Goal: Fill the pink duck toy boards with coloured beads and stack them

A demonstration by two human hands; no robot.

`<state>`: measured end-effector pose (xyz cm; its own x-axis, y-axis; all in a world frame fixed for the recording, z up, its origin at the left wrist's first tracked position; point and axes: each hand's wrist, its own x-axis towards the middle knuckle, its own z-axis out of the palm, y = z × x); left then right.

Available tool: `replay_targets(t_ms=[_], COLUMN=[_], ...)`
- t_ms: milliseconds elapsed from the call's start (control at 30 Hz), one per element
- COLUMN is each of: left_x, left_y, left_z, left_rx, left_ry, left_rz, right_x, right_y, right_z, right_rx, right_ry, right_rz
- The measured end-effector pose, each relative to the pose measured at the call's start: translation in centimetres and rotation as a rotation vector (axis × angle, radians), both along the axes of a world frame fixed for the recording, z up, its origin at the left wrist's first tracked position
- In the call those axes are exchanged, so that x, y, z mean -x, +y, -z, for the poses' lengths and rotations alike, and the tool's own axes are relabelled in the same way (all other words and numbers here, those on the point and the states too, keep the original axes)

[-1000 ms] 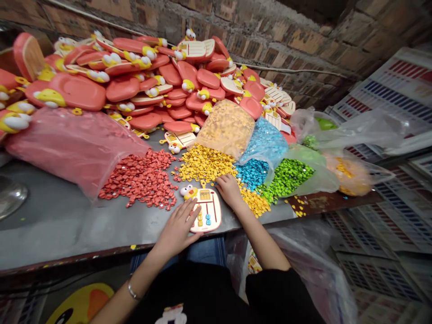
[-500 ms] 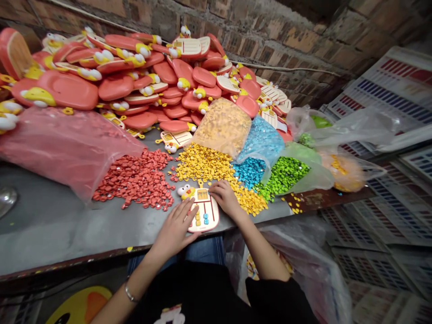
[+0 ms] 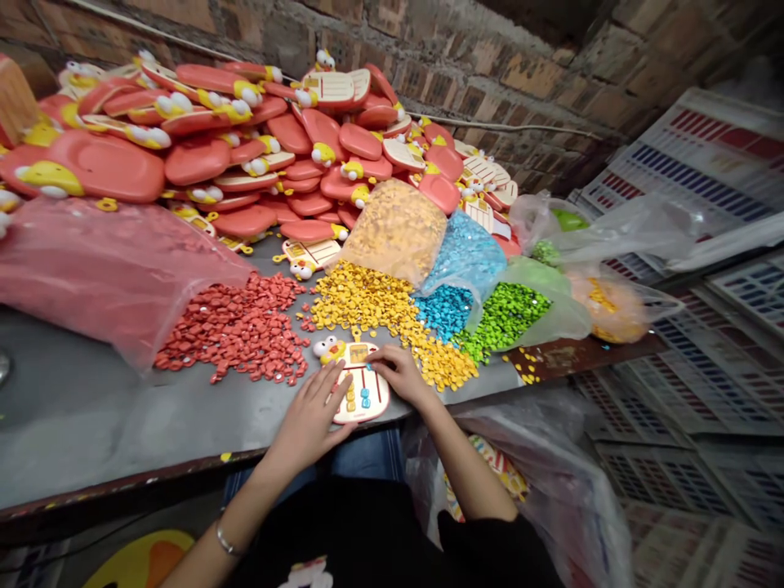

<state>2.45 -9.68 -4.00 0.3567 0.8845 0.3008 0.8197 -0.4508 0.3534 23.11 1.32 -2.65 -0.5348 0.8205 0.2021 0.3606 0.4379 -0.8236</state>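
A cream board with a red rim and a duck-like head (image 3: 378, 400) lies on the table in front of me. It has slots, with yellow and blue beads in its lower part. My left hand (image 3: 311, 412) rests flat across the board's left side, fingers stretched out, covering some beads there. Over the board's upper right, my right hand (image 3: 399, 374) pinches a small blue bead (image 3: 368, 367) at the top of a slot. Beyond the board spread loose red beads (image 3: 238, 331), yellow beads (image 3: 361, 298), blue beads (image 3: 446, 312) and green beads (image 3: 511, 314).
Behind the beads rises a large heap of red-backed boards (image 3: 202, 159) against a brick wall. A pink bag (image 3: 116, 269), an orange-tinted bag (image 3: 398, 229) and a blue bag (image 3: 469, 253) lie at the bead piles. Printed cartons (image 3: 692, 180) stand at the right.
My right hand has shifted inward over the board, and a blue bead now shows at its fingertips. My left hand stays on the board. The whole view has slid slightly.
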Motion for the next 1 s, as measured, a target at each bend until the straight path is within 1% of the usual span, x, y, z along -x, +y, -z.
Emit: replay_targets(t_ms=[67,167,233,267,300,333,367,433,467,500,567,667,733,767,833,933,1000], left_x=[0.0,0.1,0.1,0.1,0.1,0.1,0.1,0.1,0.1,0.1,0.1,0.0,0.0,0.0,-0.1,-0.4,-0.8], left_y=[0.0,0.0,0.0,0.0,0.0,0.0,0.1,0.1,0.1,0.1,0.2,0.1,0.0,-0.1,-0.3,-0.3,-0.1], left_z=[0.0,0.0,0.0,0.0,0.0,0.0,0.1,0.1,0.0,0.0,0.0,-0.1,-0.2,-0.2,-0.3,-0.6,-0.8], left_rx=[-0.003,-0.019,-0.035,-0.039,-0.042,-0.044,-0.045,-0.047,-0.049,-0.052,-0.065,-0.092,-0.105,-0.109,-0.113,-0.122,-0.126], left_ry=[0.001,0.005,0.016,0.022,0.025,0.026,0.025,0.023,0.026,0.031,0.045,0.058,0.065,0.067,0.064,0.047,0.044], left_rz=[-0.002,-0.013,-0.013,-0.012,-0.011,-0.01,-0.01,-0.009,-0.007,-0.007,-0.01,-0.014,-0.017,-0.019,-0.026,-0.027,-0.02], right_x=[0.5,0.7,0.0,-0.5,-1.3,-2.1,-3.0,-4.8,-5.6,-6.2,-6.9,-6.6,-6.2,-6.0,-6.0,-5.8,-5.3], right_y=[-0.1,-0.3,-0.4,-0.3,0.0,0.4,1.0,2.6,3.6,4.6,6.4,8.4,8.9,9.0,8.7,7.4,6.2], right_z=[-0.2,-0.8,-1.4,-1.7,-1.9,-2.0,-2.1,-2.1,-2.0,-2.0,-1.8,-1.5,-1.3,-1.3,-1.3,-1.5,-1.6], right_rx=[-0.001,0.014,0.051,0.065,0.07,0.059,0.027,-0.085,-0.15,-0.205,-0.267,-0.273,-0.265,-0.265,-0.274,-0.285,-0.265], right_ry=[0.002,-0.003,-0.008,-0.002,0.01,0.024,0.034,0.007,-0.04,-0.115,-0.324,-0.641,-0.732,-0.729,-0.632,-0.331,-0.137], right_rz=[-0.026,-0.168,-0.255,-0.248,-0.194,-0.099,0.028,0.301,0.41,0.482,0.539,0.524,0.52,0.521,0.527,0.515,0.473])
